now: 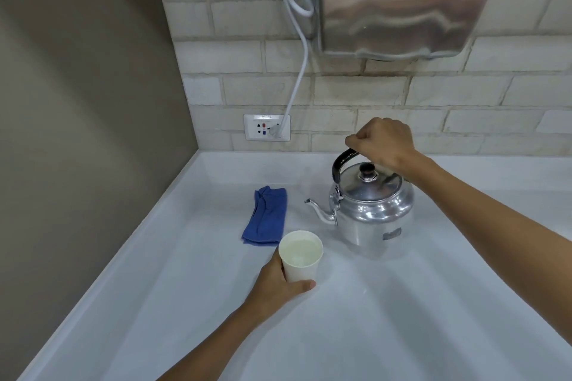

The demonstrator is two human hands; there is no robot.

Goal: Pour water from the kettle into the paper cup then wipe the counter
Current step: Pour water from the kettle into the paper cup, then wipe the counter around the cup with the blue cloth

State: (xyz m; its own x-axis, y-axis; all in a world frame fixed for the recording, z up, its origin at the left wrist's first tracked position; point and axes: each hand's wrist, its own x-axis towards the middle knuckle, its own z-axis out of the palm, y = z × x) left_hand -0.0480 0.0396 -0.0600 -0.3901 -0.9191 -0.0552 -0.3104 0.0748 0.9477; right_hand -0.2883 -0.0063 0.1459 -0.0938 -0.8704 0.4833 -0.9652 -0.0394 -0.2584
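A shiny metal kettle point(373, 207) with a black handle stands upright on the white counter point(402, 318), its spout pointing left. My right hand point(383, 141) is closed around the top of the handle. A white paper cup point(300, 255) stands in front of the spout, holding water. My left hand point(278, 283) wraps around the cup's lower left side, thumb across the front. A folded blue cloth point(266, 215) lies flat just behind and left of the cup.
A brick-tiled wall rises at the back with a wall socket point(266, 127) and a white cable point(297, 65) plugged in. A steel hand dryer point(405, 0) hangs above the kettle. A grey side wall point(77, 102) borders the counter's left edge.
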